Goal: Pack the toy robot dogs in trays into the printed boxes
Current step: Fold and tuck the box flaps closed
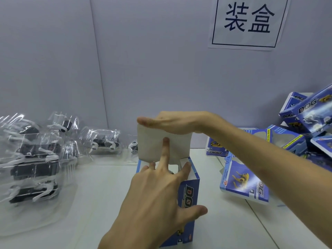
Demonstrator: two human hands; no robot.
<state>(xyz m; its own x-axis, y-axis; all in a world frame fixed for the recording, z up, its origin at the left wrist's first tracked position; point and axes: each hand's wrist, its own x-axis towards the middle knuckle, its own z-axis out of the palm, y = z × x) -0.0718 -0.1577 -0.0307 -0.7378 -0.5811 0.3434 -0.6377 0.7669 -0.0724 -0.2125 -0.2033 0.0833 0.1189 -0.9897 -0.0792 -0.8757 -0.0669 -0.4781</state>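
At the lower centre of the frame, 1 printed box (188,194) was stood on end on the white table (100,194). Its top was open and its large grey lid flap (152,146) was raised upright. The left hand (158,191) was laid over the opening with fingers straight and spread, gripping nothing. Its index finger (165,150) was pressed against the inner face of the flap, and its thumb was set beside the box's printed side. The right hand (172,123), also flat and open, was rested along the flap's top edge. A dark shape was glimpsed in the opening under the left fingers. It was judged to be the trayed dog, though this could not be confirmed. More toy robot dogs in clear trays (36,159) were heaped at the left of the frame, and a pile of printed boxes (305,123) was seen at the right edge.

The step in hand was judged to be the closing of the lid. 3 faults could be caused from here. The small side tab (184,161) at the box's right rim might be left outside if the flap were folded first. The flap might be creased if pushed down unevenly by the 2 hands. The tall, narrow box might be tipped if pressed off-centre, since neither hand was clasped round it.
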